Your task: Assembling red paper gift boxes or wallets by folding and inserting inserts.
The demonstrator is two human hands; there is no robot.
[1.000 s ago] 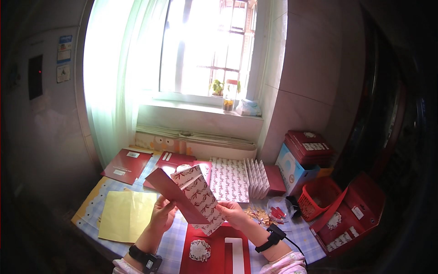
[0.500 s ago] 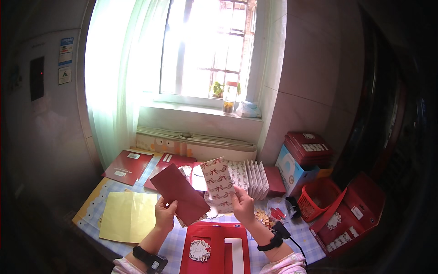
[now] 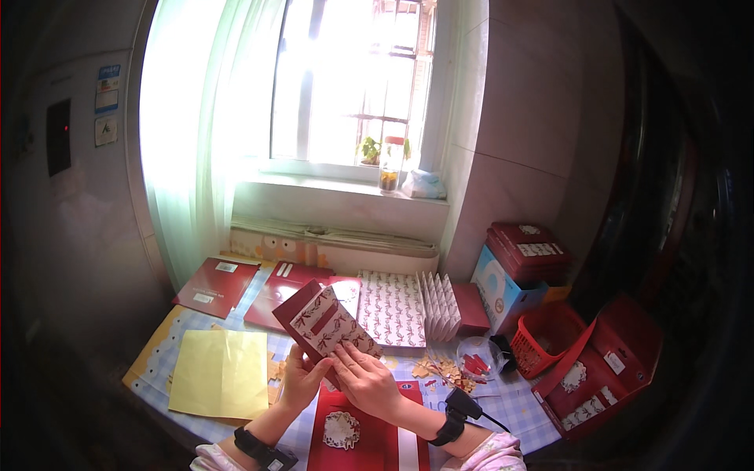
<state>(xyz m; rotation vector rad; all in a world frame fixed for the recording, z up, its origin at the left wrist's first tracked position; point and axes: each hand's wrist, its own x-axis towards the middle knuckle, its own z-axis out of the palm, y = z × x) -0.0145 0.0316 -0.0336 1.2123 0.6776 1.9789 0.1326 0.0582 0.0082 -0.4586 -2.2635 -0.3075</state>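
My left hand point(image 3: 302, 380) is closed on the lower left edge of a small stack of envelopes, held tilted above the table. Dark red shows at the stack's left side. On top lies a white envelope point(image 3: 318, 315) patterned in red and green, with a red strip across it. Over its lower part rest the fingers of my right hand point(image 3: 369, 382), close together; the thumb is hidden. Beneath both hands lies a red folder point(image 3: 326, 451) with a white scalloped label point(image 3: 342, 430) and a white strip.
Behind stand a large patterned sheet point(image 3: 393, 310) and pleated dividers point(image 3: 440, 306). Yellow paper point(image 3: 220, 373) lies left, with red folders point(image 3: 217, 286) beyond. To the right are small wooden pieces point(image 3: 444, 369), a clear bowl point(image 3: 479, 357), a red basket point(image 3: 546, 341) and an open red case point(image 3: 605, 369).
The patterned envelope in my right hand has come left and down onto the red envelope in my left hand. My right hand's fingers now lie across the front of the stack.
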